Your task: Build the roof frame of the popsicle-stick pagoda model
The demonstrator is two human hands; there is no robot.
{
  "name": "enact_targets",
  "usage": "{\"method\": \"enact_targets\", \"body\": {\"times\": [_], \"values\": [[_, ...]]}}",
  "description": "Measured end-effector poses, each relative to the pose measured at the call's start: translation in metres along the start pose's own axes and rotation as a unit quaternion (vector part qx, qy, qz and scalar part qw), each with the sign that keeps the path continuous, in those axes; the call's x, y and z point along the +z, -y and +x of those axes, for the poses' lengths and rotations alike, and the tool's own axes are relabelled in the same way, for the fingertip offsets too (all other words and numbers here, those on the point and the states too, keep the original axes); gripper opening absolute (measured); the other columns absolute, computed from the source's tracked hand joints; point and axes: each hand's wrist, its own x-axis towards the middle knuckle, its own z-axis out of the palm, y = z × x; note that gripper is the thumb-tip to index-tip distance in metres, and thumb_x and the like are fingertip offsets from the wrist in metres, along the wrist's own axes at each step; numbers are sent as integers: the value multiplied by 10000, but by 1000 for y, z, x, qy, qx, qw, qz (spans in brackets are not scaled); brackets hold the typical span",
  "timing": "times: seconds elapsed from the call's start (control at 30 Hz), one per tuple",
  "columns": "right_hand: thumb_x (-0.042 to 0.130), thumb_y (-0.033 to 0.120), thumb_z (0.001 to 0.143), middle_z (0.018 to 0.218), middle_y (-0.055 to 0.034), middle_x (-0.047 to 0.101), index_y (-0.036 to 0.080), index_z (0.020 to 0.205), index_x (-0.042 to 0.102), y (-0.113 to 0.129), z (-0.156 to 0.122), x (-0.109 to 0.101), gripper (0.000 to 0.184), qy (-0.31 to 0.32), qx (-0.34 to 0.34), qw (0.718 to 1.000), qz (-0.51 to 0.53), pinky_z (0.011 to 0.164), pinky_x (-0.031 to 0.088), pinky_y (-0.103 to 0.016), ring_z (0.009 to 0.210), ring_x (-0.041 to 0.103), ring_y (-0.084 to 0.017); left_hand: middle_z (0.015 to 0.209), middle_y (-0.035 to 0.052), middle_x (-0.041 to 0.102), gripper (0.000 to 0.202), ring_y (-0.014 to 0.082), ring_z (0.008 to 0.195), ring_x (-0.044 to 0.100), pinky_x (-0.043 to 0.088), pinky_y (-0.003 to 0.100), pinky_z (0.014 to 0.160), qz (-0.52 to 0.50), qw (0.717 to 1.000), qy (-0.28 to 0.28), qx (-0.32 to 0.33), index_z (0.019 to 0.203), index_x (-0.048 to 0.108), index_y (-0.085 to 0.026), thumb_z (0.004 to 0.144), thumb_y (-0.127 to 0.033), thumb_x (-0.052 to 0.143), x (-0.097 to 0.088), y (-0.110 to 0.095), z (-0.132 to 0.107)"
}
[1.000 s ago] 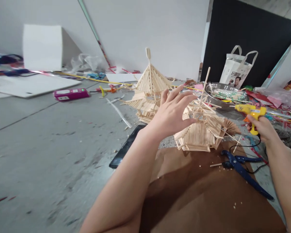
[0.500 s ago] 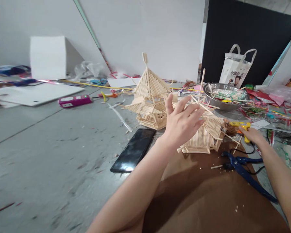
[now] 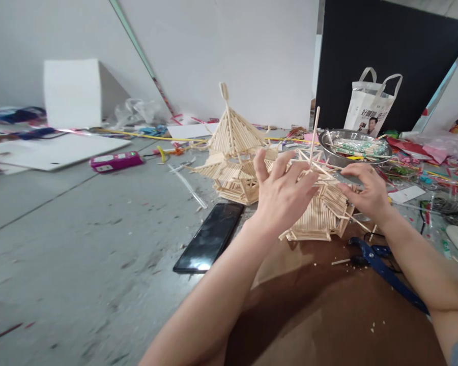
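A small roof model of thin wooden sticks (image 3: 320, 211) stands at the far edge of a brown paper sheet (image 3: 328, 315), with one stick poking straight up from its top. My left hand (image 3: 284, 190) is open, fingers spread, its fingertips against the model's left upper side. On the model's right side rests my right hand (image 3: 366, 190), fingers curved over the roof and holding nothing else. A taller stick pagoda (image 3: 232, 152) stands just behind and to the left.
A black phone (image 3: 209, 236) lies on the grey floor left of the paper. Blue pliers (image 3: 385, 267) lie at the paper's right edge. Behind are a metal bowl (image 3: 354, 150), a white bag (image 3: 372, 109), a pink box (image 3: 116, 161) and coloured clutter.
My right hand has put down the yellow glue gun and moved left onto the model's right side. My left hand has stayed at the model's left, now touching it.
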Motion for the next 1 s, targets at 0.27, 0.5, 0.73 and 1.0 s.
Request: {"method": "enact_targets", "body": {"times": [0.27, 0.5, 0.73, 1.0], "values": [[571, 222, 737, 826, -19, 647, 233, 845, 549, 4, 2, 20, 110, -9, 15, 999, 32, 737, 498, -331, 809, 611, -165, 874, -34, 640, 79, 235, 1070, 482, 119, 542, 1049, -35, 999, 3, -17, 798, 565, -283, 765, -224, 606, 2, 3, -2], [583, 241, 716, 788, -13, 660, 223, 813, 552, 6, 1, 21, 103, -10, 64, 997, 50, 719, 495, -313, 756, 626, -159, 853, -32, 637, 44, 222, 1071, 468, 149, 532, 1061, -56, 998, 18, -29, 784, 583, -276, 779, -234, 590, 2, 6, -3], [583, 248, 715, 790, -15, 667, 217, 811, 551, 6, -1, 22, 106, -11, 74, 995, 64, 733, 495, -311, 764, 636, -160, 875, -12, 652, 58, 244, 1035, 506, 113, 561, 1062, -48, 997, 21, -50, 813, 592, -281, 761, -284, 616, 2, 5, -1], [581, 241, 712, 790, -13, 665, 221, 801, 549, 9, 1, 21, 96, 0, 82, 995, 62, 737, 496, -315, 769, 631, -159, 840, -13, 674, 41, 255, 997, 537, 92, 597, 1034, -51, 996, 36, -59, 797, 599, -285, 781, -321, 592, 0, 3, -1]]}}
